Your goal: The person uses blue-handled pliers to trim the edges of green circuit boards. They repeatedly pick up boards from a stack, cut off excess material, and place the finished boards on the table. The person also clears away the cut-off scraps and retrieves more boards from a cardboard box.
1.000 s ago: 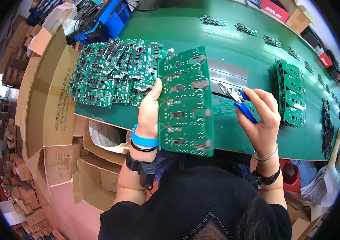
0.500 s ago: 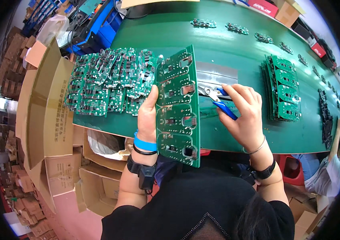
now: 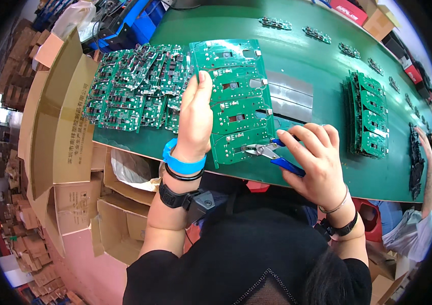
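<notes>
My left hand (image 3: 197, 114) grips the left edge of a green circuit board panel (image 3: 241, 109), made of several joined boards, and holds it up over the table. Closed round the blue handles of small cutters (image 3: 286, 161) is my right hand (image 3: 317, 157). The metal jaws lie against the lower part of the panel, near its right side; whether they are biting on anything is too small to tell. Behind the left hand lies a wide heap of populated circuit boards (image 3: 124, 91). A stack of similar panels (image 3: 367, 114) stands to the right of my right hand.
Grey flat strips (image 3: 292, 96) lie on the green table (image 3: 216, 25) behind the cutters. Small boards (image 3: 317, 34) form a row along the far side. Open cardboard boxes (image 3: 68, 127) stand at the left. At the far right, a co-worker's arm (image 3: 428, 168) reaches over dark parts.
The panel has turned from a steep tilt to face me more fully. My right hand has brought the cutters down and toward me, onto the panel's lower part.
</notes>
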Available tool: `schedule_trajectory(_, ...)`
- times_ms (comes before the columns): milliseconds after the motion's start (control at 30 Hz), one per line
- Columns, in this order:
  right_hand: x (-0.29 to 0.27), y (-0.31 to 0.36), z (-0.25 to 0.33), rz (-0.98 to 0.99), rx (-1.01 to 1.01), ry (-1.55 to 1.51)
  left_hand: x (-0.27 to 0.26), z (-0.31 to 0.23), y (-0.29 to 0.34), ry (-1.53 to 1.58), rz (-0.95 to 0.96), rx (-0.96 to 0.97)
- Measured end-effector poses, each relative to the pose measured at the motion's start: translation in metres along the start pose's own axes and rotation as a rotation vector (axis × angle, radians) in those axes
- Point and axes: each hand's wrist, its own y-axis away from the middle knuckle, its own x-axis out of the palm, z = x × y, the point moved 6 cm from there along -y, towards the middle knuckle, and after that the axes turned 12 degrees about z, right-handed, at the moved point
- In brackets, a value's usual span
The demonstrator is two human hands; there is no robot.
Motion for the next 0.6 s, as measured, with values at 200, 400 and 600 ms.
schedule_trajectory(200,0.0001,-0.0022,0.0052,0.033,0.011,0.069,-0.0025,-0.0042,0.0009,-0.099,-0.044,0.026)
schedule_trajectory(400,0.0021,-0.0026,0.0017,0.039,0.015,0.031,0.0026,-0.0053,0.0009,-0.062,0.013,0.024)
schedule_trajectory(600,0.0007,-0.0024,0.0032,0.031,0.013,0.055,0.0060,-0.0059,0.0015,-0.021,-0.024,0.024)
